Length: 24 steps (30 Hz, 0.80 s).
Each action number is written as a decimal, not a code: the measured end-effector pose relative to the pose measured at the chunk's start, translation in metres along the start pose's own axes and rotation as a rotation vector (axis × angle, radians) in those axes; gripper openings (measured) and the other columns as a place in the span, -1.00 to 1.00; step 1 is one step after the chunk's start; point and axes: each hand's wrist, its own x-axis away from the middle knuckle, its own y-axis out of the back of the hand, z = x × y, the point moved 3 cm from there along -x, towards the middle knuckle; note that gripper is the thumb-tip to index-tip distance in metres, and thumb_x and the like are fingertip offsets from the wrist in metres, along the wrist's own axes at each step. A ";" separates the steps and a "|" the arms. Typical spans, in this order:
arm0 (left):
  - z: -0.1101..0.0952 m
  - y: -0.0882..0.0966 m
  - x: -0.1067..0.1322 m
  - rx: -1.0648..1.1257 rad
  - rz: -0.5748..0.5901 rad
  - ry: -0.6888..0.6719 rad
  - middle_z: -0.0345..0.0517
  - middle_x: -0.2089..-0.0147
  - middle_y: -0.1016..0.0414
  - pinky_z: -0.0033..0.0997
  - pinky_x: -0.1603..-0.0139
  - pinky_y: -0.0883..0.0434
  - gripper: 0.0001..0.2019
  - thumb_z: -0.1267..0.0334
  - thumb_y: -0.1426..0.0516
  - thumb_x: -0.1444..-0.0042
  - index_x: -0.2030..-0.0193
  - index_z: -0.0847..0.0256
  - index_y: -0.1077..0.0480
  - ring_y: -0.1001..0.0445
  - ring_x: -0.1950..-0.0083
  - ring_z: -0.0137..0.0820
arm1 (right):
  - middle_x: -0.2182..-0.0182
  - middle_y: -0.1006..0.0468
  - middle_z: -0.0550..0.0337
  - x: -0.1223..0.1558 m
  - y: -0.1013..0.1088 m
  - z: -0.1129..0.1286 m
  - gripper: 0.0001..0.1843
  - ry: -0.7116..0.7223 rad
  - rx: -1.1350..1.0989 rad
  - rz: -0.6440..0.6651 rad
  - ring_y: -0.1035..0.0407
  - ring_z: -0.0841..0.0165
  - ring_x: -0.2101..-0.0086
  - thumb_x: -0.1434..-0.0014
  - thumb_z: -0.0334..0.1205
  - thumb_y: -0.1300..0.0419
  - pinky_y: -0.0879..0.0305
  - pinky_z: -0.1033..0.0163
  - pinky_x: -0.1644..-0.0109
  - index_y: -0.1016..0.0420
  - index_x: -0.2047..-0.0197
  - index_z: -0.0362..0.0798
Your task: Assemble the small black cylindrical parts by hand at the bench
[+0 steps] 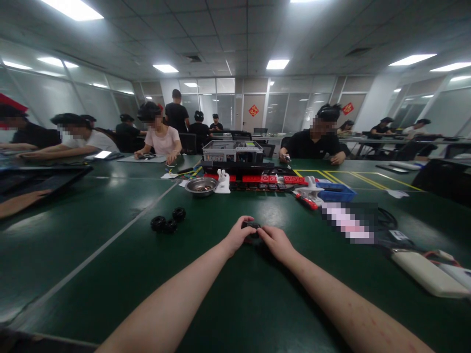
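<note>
My left hand and my right hand meet over the green table in front of me, their fingers closed around a small dark part. Fingers cover most of that part, so its exact kind is hidden. Off to the left of my hands lies a small cluster of black, round, wheel-like pieces, touching or nearly touching one another. Beyond the hands stands a metal bowl holding small copper-coloured bits, beside a white plastic piece.
Red bins and a grey case stand across the table's middle. To the right are a red-handled tool, a blue tray, cables and a pale power bank. Several people sit around the tables.
</note>
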 end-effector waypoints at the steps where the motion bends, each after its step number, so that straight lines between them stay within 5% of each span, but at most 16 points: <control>1: 0.000 0.000 0.000 0.012 -0.002 0.003 -0.11 0.26 -0.26 -0.56 0.53 -0.32 -0.72 0.27 -0.08 0.14 0.21 0.17 -0.20 -0.33 0.36 -0.46 | 0.54 -0.37 0.21 0.000 0.001 0.001 -0.69 0.008 0.000 -0.012 -0.24 0.41 0.48 -0.10 -0.07 0.07 -0.12 0.33 0.43 -0.34 0.44 -0.09; 5: 0.001 0.002 -0.001 0.014 -0.046 0.030 -0.12 0.32 -0.28 -0.54 0.57 -0.33 -0.69 0.06 -0.03 0.07 0.22 0.19 -0.19 -0.34 0.46 -0.50 | 0.37 -0.40 0.14 0.004 0.007 0.008 -0.67 0.109 0.025 -0.086 -0.27 0.36 0.35 0.03 -0.20 -0.12 -0.19 0.27 0.29 -0.29 0.16 -0.10; 12: 0.005 0.003 -0.005 0.008 -0.041 0.075 -0.16 0.43 -0.31 -0.60 0.69 -0.23 -0.68 0.07 -0.03 0.06 0.22 0.24 -0.19 -0.32 0.61 -0.54 | 0.29 -0.37 0.12 0.008 0.009 0.018 -0.61 0.170 0.066 -0.126 -0.25 0.33 0.26 0.04 -0.19 -0.12 -0.18 0.23 0.19 -0.23 0.10 -0.07; 16: 0.005 0.006 -0.006 0.073 -0.057 0.090 -0.12 0.35 -0.31 -0.58 0.64 -0.26 -0.73 0.18 -0.02 0.06 0.20 0.22 -0.20 -0.36 0.50 -0.49 | 0.42 -0.38 0.17 0.004 0.006 0.008 -0.71 0.031 0.054 -0.096 -0.26 0.37 0.38 -0.10 -0.06 0.08 -0.16 0.29 0.33 -0.32 0.29 -0.08; 19: 0.003 0.006 -0.005 0.075 -0.065 0.061 -0.09 0.26 -0.29 -0.57 0.58 -0.30 -0.72 0.26 -0.05 0.11 0.19 0.20 -0.20 -0.36 0.38 -0.45 | 0.55 -0.37 0.19 0.002 0.003 0.001 -0.55 -0.026 0.065 -0.029 -0.25 0.38 0.46 -0.14 -0.01 0.20 -0.11 0.32 0.39 -0.34 0.49 -0.08; 24: -0.001 0.001 0.000 0.007 -0.039 0.015 -0.08 0.20 -0.26 -0.57 0.55 -0.32 -0.66 0.31 -0.08 0.14 0.15 0.19 -0.18 -0.35 0.33 -0.44 | 0.55 -0.37 0.20 0.001 -0.002 -0.002 -0.54 -0.003 -0.030 0.002 -0.25 0.40 0.48 -0.15 -0.01 0.22 -0.10 0.34 0.41 -0.34 0.50 -0.09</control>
